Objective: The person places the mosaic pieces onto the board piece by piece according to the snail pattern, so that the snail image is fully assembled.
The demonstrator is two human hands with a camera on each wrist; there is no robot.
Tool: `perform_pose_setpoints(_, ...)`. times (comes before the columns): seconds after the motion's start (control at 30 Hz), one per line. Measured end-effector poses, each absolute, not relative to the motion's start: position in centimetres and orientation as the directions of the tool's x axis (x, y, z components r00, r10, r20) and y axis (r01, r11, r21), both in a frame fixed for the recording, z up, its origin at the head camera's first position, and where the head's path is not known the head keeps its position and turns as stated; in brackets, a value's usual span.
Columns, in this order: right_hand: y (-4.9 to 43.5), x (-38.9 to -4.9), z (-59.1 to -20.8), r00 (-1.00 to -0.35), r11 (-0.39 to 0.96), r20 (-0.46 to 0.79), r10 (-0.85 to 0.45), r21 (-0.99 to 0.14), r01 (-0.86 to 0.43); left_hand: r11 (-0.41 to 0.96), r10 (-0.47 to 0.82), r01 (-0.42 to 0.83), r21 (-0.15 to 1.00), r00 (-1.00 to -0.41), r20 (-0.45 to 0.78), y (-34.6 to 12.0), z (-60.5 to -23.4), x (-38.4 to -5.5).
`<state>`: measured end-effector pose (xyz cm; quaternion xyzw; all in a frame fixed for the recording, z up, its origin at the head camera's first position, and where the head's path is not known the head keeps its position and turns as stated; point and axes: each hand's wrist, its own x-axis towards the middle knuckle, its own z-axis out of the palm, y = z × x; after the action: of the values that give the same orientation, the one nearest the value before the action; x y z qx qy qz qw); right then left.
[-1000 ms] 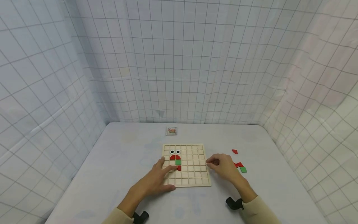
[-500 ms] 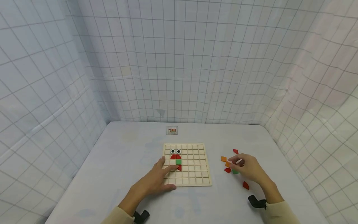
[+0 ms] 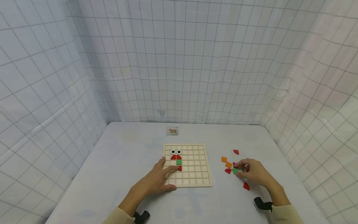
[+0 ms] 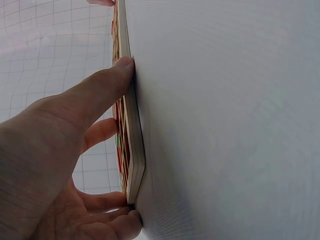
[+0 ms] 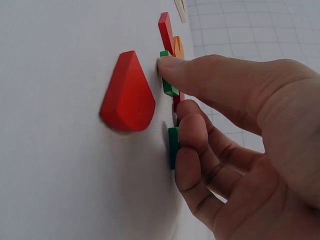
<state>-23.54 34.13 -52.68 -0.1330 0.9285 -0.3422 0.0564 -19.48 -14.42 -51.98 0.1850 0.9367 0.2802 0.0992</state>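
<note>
Nearest, two pale sleeves [image 3: 118, 216] are seen. The left hand [image 3: 155, 180] is spread, its fingers extended; a red tile [image 3: 180, 169] is touched by the forefinger, and the board's near edge by the thumb. The right hand [image 3: 254, 172] is loosely curved, a small gap being kept between thumb and forefinger; one loose green square [image 3: 235, 171] is touched by the thumb, but whether it is gripped cannot be told. Around that hand eight loose pieces are counted: four red wedges [image 3: 246, 186], two green squares and two orange squares [image 3: 224, 159]. In the cells of the gridded board [image 3: 195, 168], six pieces are visible: that red tile, a green tile [image 3: 179, 162] above it, two red tiles [image 3: 173, 157] and two eye tiles [image 3: 173, 151]. Farthest on the table [image 3: 131, 143], one picture card [image 3: 172, 131] is laid.
</note>
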Motion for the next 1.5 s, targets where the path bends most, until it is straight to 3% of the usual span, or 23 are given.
perform_pose_setpoints(0.5,33.8,-23.4,-52.8,-0.956,0.731,-0.003,-0.292,-0.645,-0.222,0.777,0.397,0.288,0.559,-0.914,-0.081,-14.3,-52.1,-19.6)
perform_pose_setpoints(0.7,34.5,-24.2,-53.8,-0.944,0.705,0.065,-0.324,-0.649,-0.287,0.779,0.389,0.28,0.561,-0.918,-0.082,-14.1,-51.7,-19.5)
perform_pose_setpoints(0.93,33.6,-23.7,-52.6,-0.957,0.736,0.029,-0.288,-0.633,-0.241,0.781,0.392,0.284,0.555,-0.916,-0.082,-14.1,-51.7,-19.4)
perform_pose_setpoints(1.5,31.0,-23.4,-51.1,-0.942,0.706,0.104,-0.321,-0.637,-0.311,0.812,0.359,0.24,0.532,-0.924,-0.13,-13.9,-51.3,-19.6)
